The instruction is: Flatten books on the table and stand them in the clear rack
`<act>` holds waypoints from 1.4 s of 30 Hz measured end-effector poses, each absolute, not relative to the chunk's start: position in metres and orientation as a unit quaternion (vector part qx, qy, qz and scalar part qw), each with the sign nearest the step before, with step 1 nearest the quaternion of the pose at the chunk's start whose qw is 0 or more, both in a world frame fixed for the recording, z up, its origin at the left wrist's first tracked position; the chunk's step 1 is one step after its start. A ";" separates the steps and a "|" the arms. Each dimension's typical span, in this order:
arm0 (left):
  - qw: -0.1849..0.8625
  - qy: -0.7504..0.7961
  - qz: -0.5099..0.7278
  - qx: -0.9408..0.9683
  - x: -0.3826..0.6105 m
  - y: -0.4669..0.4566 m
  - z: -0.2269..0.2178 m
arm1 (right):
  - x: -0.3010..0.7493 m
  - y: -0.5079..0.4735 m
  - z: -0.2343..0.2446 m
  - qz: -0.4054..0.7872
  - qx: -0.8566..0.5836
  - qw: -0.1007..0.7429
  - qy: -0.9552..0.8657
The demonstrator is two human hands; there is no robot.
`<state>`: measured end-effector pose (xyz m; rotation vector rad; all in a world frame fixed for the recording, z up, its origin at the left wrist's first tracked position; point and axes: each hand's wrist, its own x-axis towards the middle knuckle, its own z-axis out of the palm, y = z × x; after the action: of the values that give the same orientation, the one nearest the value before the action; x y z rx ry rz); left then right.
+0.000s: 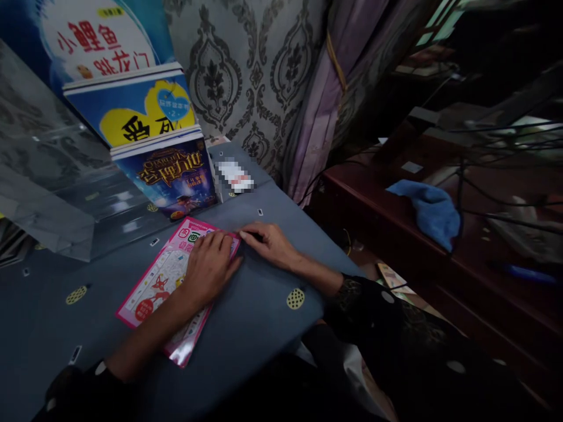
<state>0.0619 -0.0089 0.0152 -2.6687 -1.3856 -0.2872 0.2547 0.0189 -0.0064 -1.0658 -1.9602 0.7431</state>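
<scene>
A pink picture book (152, 287) with a fox and Chinese lettering on its cover lies aslant on the grey-blue tabletop. Across its upper part rests my left hand (209, 264), palm down with the fingers laid out flat on the cover. My right hand (270, 243) is at the book's upper right corner, its thumb and forefinger brought together at the edge in a pinch. The other fingers of that hand are curled and partly hidden. Behind the book stand tiered picture books, the nearest a dark blue book (169, 176).
A clear plastic stand (65, 234) is on the left. Near the wall lies a blurred-out white item (236, 176). Patterned wallpaper (215, 76) and a tied purple curtain (323, 99) border the table. To the right, a dark red cabinet (365, 193) bears a blue cloth (428, 211) and cables.
</scene>
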 end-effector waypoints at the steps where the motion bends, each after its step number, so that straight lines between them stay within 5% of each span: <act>1: 0.064 -0.461 -0.092 -0.880 0.063 -0.009 0.016 | 0.255 0.020 -0.006 0.305 -0.421 0.390 -0.760; 8: 0.088 -0.455 -0.099 -0.881 0.067 -0.009 0.016 | 0.257 0.023 -0.004 0.389 -0.420 0.425 -0.701; 17: 0.053 -0.461 -0.126 -0.877 0.067 -0.008 0.017 | 0.258 0.021 -0.004 0.360 -0.422 0.443 -0.704; 42: 0.086 -0.532 -0.131 -0.832 0.003 0.039 0.000 | 0.256 0.018 -0.008 0.136 -0.336 0.355 -0.862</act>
<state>0.0027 0.0391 -0.0003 -2.4804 -1.5867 -0.3892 0.2559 0.0179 -0.0081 -0.8687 -2.2268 0.3507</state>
